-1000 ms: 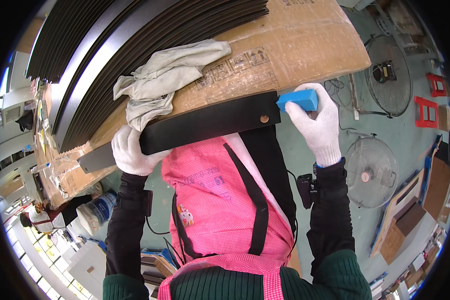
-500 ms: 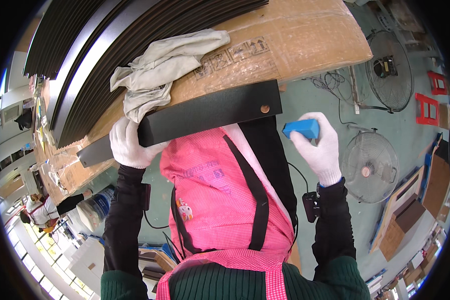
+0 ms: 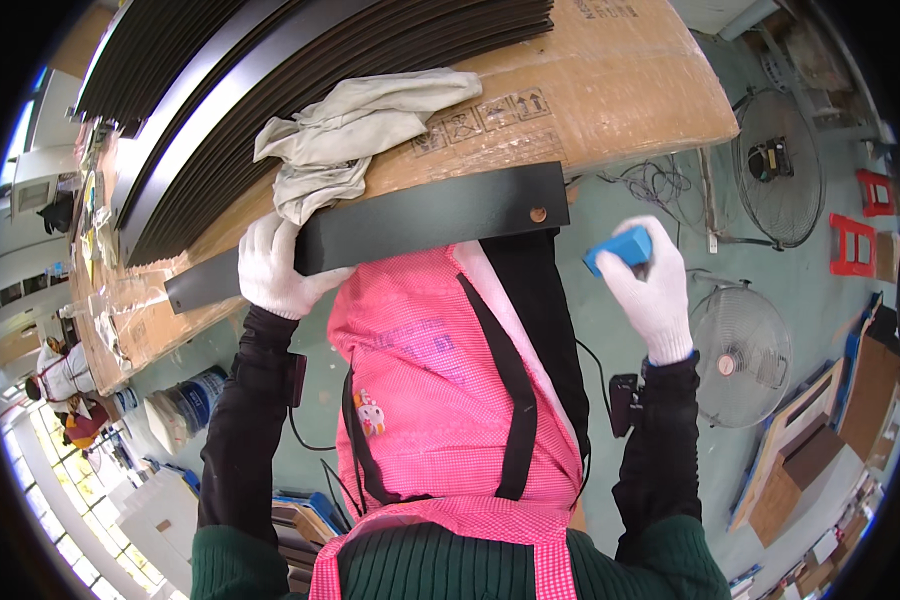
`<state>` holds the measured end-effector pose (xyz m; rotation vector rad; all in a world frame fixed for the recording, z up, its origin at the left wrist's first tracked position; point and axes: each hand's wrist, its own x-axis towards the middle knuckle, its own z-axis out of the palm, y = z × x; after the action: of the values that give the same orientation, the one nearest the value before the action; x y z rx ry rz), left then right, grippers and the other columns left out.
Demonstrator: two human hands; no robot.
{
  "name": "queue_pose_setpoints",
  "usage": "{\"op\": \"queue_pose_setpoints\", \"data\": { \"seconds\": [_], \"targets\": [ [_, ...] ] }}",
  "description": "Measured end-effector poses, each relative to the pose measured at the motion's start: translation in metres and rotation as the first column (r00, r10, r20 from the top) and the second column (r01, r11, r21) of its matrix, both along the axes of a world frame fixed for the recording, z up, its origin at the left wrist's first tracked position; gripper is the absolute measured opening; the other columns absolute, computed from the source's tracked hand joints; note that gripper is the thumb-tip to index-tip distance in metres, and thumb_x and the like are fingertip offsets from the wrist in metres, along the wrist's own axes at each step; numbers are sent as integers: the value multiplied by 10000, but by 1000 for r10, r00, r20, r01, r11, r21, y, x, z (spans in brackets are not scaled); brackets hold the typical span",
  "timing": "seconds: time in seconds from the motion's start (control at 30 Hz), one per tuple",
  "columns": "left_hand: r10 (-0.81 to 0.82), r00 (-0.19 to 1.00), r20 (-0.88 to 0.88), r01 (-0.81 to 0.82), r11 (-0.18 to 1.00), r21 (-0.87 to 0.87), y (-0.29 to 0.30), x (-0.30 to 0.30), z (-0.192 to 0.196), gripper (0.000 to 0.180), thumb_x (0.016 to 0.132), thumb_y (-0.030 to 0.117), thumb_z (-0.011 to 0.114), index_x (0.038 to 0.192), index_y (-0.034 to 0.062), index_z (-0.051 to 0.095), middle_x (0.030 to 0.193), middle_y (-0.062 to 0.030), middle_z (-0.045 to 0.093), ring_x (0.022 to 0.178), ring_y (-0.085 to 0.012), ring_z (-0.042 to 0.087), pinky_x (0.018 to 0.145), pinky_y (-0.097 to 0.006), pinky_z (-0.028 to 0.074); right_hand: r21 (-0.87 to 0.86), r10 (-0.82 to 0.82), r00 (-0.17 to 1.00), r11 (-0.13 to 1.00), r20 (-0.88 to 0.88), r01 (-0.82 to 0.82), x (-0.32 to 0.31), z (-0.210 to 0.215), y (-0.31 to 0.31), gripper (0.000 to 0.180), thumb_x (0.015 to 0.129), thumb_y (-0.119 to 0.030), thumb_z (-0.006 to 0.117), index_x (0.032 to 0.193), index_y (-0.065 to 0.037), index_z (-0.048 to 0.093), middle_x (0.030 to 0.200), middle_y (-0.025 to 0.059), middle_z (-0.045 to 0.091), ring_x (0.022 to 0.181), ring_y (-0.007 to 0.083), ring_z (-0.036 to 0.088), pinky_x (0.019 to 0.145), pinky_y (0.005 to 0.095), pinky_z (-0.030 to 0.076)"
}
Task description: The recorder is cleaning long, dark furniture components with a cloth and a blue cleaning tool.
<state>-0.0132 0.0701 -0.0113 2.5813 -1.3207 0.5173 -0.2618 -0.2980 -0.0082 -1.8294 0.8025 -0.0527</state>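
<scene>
My left hand (image 3: 274, 268), in a white glove, is wrapped round a long flat black board (image 3: 420, 217). The board lies slantwise along the near edge of a cardboard-covered bench, with a small round copper-coloured spot near its right end. In my gloved right hand (image 3: 652, 285) I pinch a blue block (image 3: 618, 250) between thumb and fingers. That hand is held up to the right of the board's end, apart from it. Just beyond the board lies a crumpled off-white cloth (image 3: 360, 125).
Several dark boards (image 3: 270, 110) are stacked on the cardboard (image 3: 630, 80) at the far left. To the right stand two fans (image 3: 735, 360), red stools (image 3: 855, 245) and loose cable (image 3: 655, 185) on the floor. A bucket (image 3: 202, 395) and a person (image 3: 65, 385) are at left.
My right hand has moved slightly right, and the blue block in it has tilted. The left hand still holds the board. My view has shifted a little, and the person at left has changed posture.
</scene>
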Motion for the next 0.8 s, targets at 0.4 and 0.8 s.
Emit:
{"op": "queue_pose_setpoints", "data": {
  "seconds": [0.4, 0.8],
  "targets": [
    [8, 935, -354, -72, 983, -168, -181, -31, 20, 619, 727, 543, 869, 1054, 54, 679, 1024, -151, 644, 1005, -353, 630, 877, -477, 503, 277, -442, 813, 892, 378, 357, -45, 27, 19, 381, 1050, -286, 712, 1321, -33, 627, 1023, 0, 645, 796, 79, 569, 671, 235, 452],
    [-639, 542, -546, -376, 397, -837, -119, -25, -78, 581, 730, 296, 870, 1256, 173, 656, 1173, -111, 680, 1140, -273, 665, 1034, -416, 525, -181, 559, 735, 826, 385, -534, 158, 108, 188, 417, 905, -42, 760, 1297, -28, 618, 1164, 79, 669, 1075, 173, 661, 946, 322, 540]
  ]
}}
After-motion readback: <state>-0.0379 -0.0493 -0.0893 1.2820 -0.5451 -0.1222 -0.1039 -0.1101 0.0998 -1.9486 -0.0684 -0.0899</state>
